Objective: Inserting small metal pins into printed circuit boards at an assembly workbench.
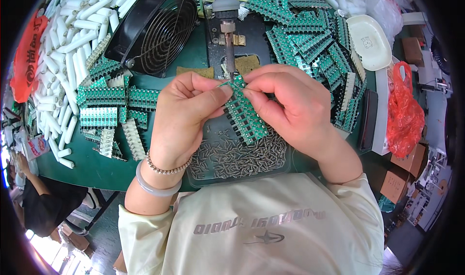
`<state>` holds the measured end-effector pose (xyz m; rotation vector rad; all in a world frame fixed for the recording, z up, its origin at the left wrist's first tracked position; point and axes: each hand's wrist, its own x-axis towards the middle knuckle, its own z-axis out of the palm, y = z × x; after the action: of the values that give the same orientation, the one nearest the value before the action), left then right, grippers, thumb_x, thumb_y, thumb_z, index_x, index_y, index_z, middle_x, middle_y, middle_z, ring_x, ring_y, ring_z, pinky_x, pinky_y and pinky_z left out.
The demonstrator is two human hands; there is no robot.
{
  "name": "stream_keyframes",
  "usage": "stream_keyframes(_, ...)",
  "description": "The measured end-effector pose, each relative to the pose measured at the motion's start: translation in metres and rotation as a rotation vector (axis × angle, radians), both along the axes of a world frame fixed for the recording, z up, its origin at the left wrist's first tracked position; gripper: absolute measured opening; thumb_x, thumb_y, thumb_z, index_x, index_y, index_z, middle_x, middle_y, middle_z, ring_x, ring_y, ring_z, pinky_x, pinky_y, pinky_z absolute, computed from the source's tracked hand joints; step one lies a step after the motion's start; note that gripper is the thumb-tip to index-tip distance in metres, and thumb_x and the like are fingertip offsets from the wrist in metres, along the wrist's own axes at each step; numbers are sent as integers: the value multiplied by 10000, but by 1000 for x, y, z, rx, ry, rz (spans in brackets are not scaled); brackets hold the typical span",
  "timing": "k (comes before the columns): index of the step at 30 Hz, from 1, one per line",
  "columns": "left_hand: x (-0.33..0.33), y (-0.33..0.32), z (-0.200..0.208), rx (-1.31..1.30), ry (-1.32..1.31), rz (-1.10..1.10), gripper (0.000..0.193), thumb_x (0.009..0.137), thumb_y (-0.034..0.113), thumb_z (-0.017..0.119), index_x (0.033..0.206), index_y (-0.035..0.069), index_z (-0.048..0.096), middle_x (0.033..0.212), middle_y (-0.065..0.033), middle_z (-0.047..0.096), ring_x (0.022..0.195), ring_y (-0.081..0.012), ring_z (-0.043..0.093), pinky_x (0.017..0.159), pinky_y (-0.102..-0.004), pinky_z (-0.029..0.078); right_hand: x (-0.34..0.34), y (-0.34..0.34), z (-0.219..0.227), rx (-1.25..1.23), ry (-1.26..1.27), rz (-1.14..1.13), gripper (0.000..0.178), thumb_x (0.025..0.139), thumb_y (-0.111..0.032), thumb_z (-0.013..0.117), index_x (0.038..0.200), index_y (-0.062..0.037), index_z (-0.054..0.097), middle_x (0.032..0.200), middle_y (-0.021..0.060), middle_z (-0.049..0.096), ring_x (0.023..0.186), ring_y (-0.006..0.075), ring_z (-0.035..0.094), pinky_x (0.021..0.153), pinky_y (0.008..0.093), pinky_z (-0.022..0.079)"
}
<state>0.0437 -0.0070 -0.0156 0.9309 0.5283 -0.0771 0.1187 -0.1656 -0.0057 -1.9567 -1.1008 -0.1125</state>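
A green circuit board panel [245, 116], lined with rows of small parts, is tilted below the tip of an upright mounted soldering iron [230, 45]. My left hand [186, 103] is closed, its thumb and fingers gripping the panel's upper left end. From the other side my right hand [295, 103] pinches a thin wire-like piece [238, 85] at the panel's top end, right by the iron's tip; its exact kind is too small to make out. Under the panel sits a clear tray [287, 168] holding many small metal pins [227, 156].
A black fan [160, 30] with a wire guard stands at the back left. Stacked circuit panels [104, 96] and white tubes [63, 76] fill the left. More panels [310, 40] pile up at the back right, beside a white dish [370, 42] and a red plastic bag [406, 112].
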Motion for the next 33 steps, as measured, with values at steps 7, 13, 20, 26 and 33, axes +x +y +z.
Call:
stream_keyframes(7,-1,0,0,23,-4,11,77,753,-21,620,796,5,562,783,-54,615,639,-57,558,577,-157,450,0,1,0,-6,-6,-5,102,696,14,653,769,-19,591,806,91,628,656,186,595,569,260,474)
stream_keyframes(13,-1,1,1,22,-5,0,79,754,-19,620,800,2,560,768,-49,611,636,-58,555,575,-160,447,0,3,-2,7,-45,-11,115,683,16,660,771,-19,595,795,86,627,649,187,597,552,264,476)
stream_keyframes(20,2,-1,0,117,-15,4,87,744,-15,634,776,6,556,730,-36,598,611,-52,532,561,-162,426,5,0,-2,-9,-53,24,114,681,-6,671,774,-27,609,789,75,618,660,186,589,570,256,468)
stream_keyframes(26,-8,-3,-3,231,3,29,100,733,-4,647,763,2,551,694,-27,583,590,-58,513,552,-169,406,13,-29,19,123,193,-95,149,694,-24,695,798,-37,589,705,-15,474,565,49,383,494,178,308)
stream_keyframes(33,-52,56,9,543,-270,265,75,786,39,577,855,29,550,836,-35,544,695,-75,492,593,-187,392,19,-107,20,-96,143,-590,124,752,-65,648,857,-15,605,609,-8,469,552,45,420,495,181,331)
